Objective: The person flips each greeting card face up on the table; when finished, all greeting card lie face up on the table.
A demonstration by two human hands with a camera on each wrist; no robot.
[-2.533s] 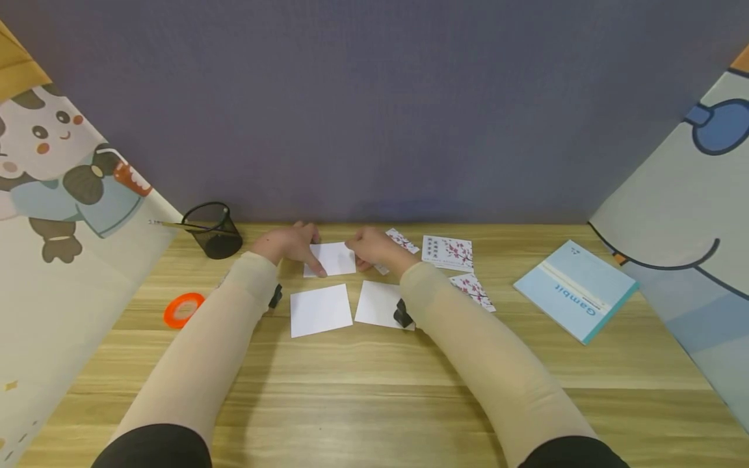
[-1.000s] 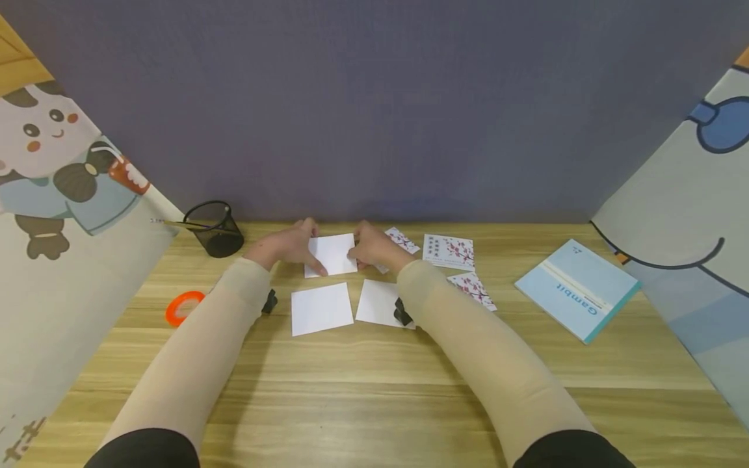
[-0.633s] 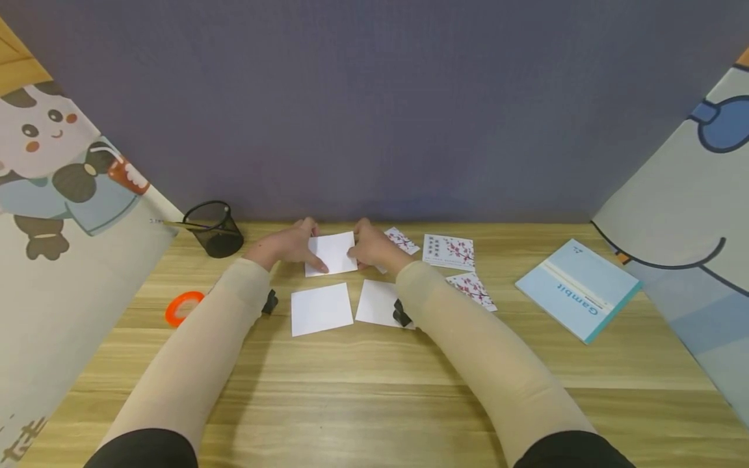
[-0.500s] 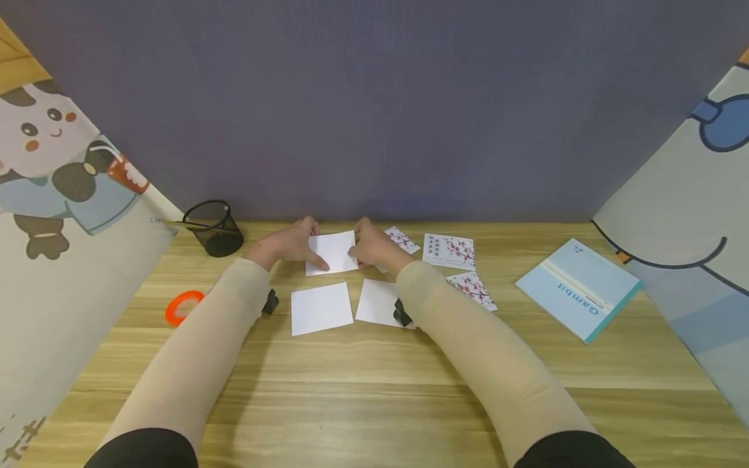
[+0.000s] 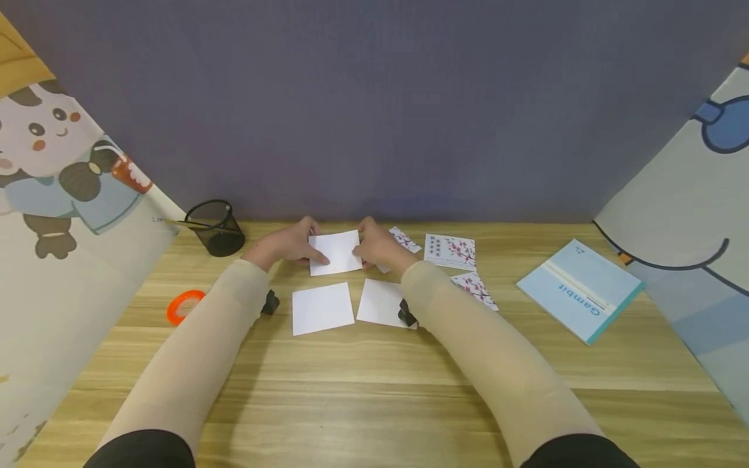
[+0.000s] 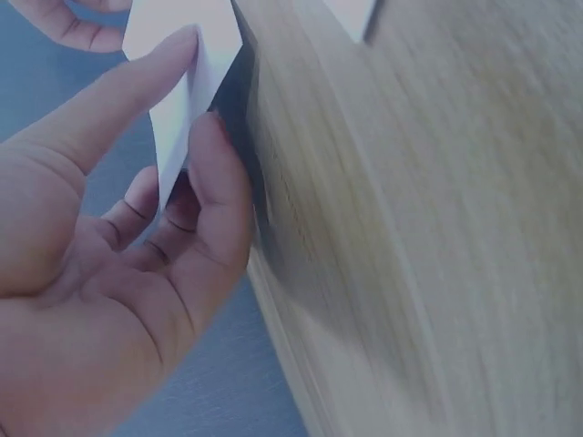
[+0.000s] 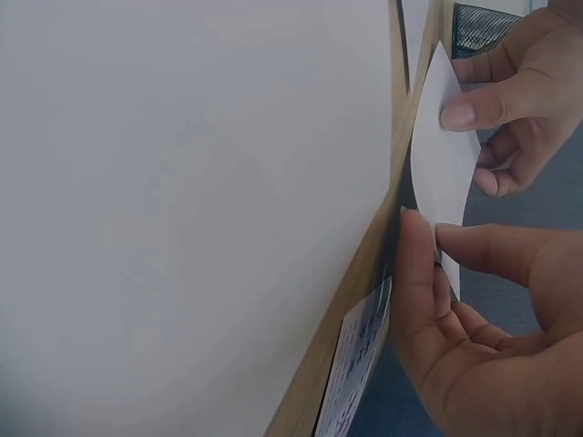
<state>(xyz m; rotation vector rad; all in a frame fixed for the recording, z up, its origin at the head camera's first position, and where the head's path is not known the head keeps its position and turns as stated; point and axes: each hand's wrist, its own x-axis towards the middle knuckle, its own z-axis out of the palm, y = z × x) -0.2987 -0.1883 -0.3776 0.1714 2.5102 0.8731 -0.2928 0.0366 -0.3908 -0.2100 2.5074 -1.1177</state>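
Observation:
In the head view a small white card (image 5: 341, 255) is held near the back wall between both hands. My left hand (image 5: 287, 243) pinches its left side, with the thumb on the face toward me and fingers behind, as the left wrist view of the card (image 6: 173, 100) shows. My right hand (image 5: 379, 247) pinches the right edge between thumb and fingers. In the right wrist view the card (image 7: 444, 155) is raised off the table and slightly bowed. Two more white cards, one on the left (image 5: 323, 309) and one on the right (image 5: 380, 302), lie in front, the latter partly under my right wrist.
Blossom-printed cards lie on the right: a whole-looking one (image 5: 449, 252), one behind my right hand (image 5: 405, 239), one by my forearm (image 5: 475, 290). Farther right is a light-blue Gambit booklet (image 5: 579, 289). A black mesh pen cup (image 5: 222, 240) and orange tape roll (image 5: 174, 309) stand left.
Both hands have raised the white card a little toward the back wall and shifted it slightly right. My right hand's curled fingers now grip its edge more visibly. The other cards stay put.

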